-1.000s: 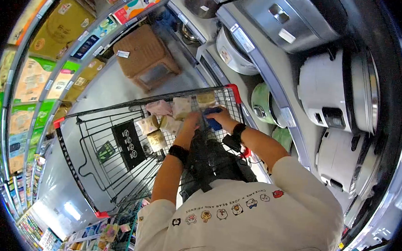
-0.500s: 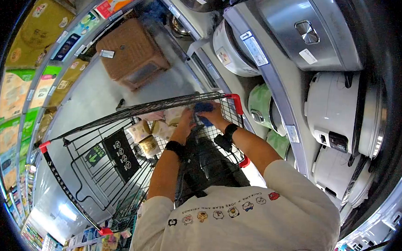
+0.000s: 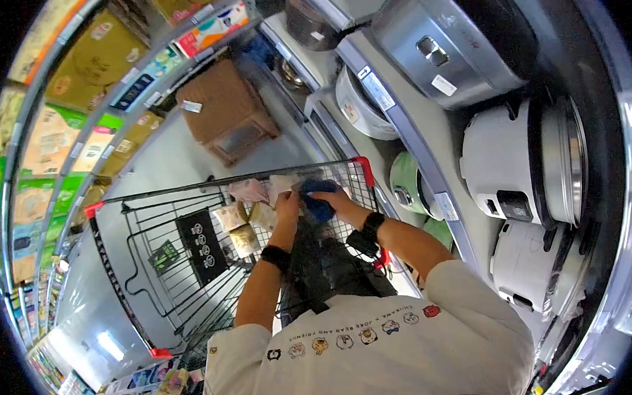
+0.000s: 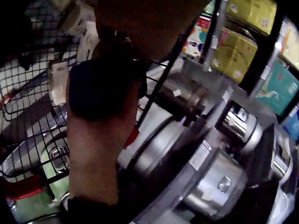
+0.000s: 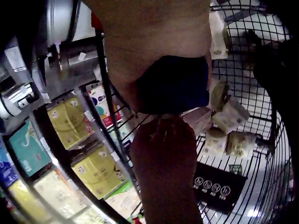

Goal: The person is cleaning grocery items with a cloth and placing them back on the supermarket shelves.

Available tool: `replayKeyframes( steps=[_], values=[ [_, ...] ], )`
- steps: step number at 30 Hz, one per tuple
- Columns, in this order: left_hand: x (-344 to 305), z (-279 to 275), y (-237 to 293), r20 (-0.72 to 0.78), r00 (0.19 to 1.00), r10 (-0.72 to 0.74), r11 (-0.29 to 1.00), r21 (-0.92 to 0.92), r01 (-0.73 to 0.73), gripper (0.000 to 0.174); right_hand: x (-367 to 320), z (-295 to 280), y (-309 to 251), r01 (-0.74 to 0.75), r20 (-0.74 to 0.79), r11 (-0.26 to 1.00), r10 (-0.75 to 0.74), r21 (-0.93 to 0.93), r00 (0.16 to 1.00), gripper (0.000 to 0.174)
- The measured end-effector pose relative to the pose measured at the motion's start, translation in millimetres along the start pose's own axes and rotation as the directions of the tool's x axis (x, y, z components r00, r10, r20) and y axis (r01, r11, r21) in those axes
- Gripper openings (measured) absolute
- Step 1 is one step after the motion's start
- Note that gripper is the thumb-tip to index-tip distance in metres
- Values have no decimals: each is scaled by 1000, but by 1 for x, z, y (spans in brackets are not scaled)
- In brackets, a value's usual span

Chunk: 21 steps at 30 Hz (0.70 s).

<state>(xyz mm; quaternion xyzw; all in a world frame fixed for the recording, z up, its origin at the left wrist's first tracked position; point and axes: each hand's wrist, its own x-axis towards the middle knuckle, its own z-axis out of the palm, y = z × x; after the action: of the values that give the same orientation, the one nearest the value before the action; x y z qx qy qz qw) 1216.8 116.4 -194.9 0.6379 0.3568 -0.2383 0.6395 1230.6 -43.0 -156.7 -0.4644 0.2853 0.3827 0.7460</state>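
Note:
A dark blue, soft-looking cloth-like item (image 3: 321, 201) is held between both hands over the far end of a wire shopping cart (image 3: 208, 180). My right hand (image 3: 339, 205) grips it from the right, fingers across its upper edge. From the left, my left hand (image 3: 287, 209) pinches at its edge with curled fingers. The right wrist view shows the left hand (image 5: 163, 144) directly under the blue item (image 5: 175, 86). Several small beige wrapped packs (image 3: 243, 240) and a pink one (image 3: 249, 190) lie in the cart beside the left hand.
A black sign panel (image 3: 201, 248) hangs on the cart's side. Rice cookers (image 3: 503, 162) fill the shelves on the right. Tissue packs (image 3: 96, 61) line the left shelves. A brown plastic stool (image 3: 227, 109) stands on the floor beyond the cart.
The hands stay on the blue item, which now shows wider and rounder between them. The left hand has shifted to its left edge. The head view swung briefly and came back.

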Motion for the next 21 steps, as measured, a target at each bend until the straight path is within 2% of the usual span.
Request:
replayKeyframes(
  steps=[1, 2, 3, 4, 5, 7, 8, 10, 12, 13, 14, 16, 17, 20, 21],
  values=[
    [55, -11, -70, -89, 907, 411, 901, 189, -390, 31, -16, 14, -4, 8, -30, 998, -6, 60, 1000, 36],
    [-25, -8, -4, -120, 934, 336, 941, 97, -325, 27, -30, 16, -6, 31, 14, 997, -32, 75, 999, 34],
    [-38, -15, -1, -145, 795, 589, 750, 463, -472, 29, -41, 18, -5, 47, 55, 994, -53, 94, 997, 32],
    [-54, -21, 1, -63, 608, 791, 431, 763, -481, 34, -54, 21, -6, 63, 97, 991, -74, 115, 993, 31],
    [-76, -22, 10, -95, 584, 806, 455, 730, -510, 38, -71, 27, -9, 58, 88, 995, -65, 80, 994, 33],
    [-126, -17, 28, -165, 532, 830, 496, 655, -571, 47, -95, 34, -5, 200, 194, 970, -225, 140, 955, 35],
    [-155, -14, 37, -136, 492, 860, 432, 707, -560, 51, -108, 35, -1, 260, 244, 949, -298, 177, 923, 36],
    [-214, -8, 55, -71, 427, 902, 308, 799, -516, 60, -123, 29, 7, 547, 434, 837, -494, 3, 754, 40],
    [-258, -1, 59, -6, 333, 943, 170, 869, -465, 61, -119, 21, 21, 462, 512, 879, -451, 115, 731, 44],
    [-277, -2, 59, 1, 378, 926, 178, 881, -438, 62, -129, 21, 21, 415, 547, 898, -422, 144, 723, 45],
    [-297, -4, 59, 7, 352, 936, 143, 906, -398, 63, -138, 21, 22, 365, 582, 916, -391, 168, 713, 47],
    [-332, -7, 58, 21, 290, 957, 75, 945, -317, 65, -191, 34, 0, -40, 657, 954, -173, 297, 733, 46],
    [-349, -10, 57, 21, 240, 971, 60, 943, -328, 64, -199, 36, 1, -22, 677, 956, -190, 292, 711, 49],
    [-409, -12, 57, 30, 205, 978, 22, 968, -248, 62, -249, 50, -2, 73, 784, 942, -313, 326, 536, 57],
    [-428, -16, 56, 23, 183, 983, 23, 969, -247, 60, -255, 50, 1, 49, 777, 955, -266, 291, 571, 66]
  ],
)
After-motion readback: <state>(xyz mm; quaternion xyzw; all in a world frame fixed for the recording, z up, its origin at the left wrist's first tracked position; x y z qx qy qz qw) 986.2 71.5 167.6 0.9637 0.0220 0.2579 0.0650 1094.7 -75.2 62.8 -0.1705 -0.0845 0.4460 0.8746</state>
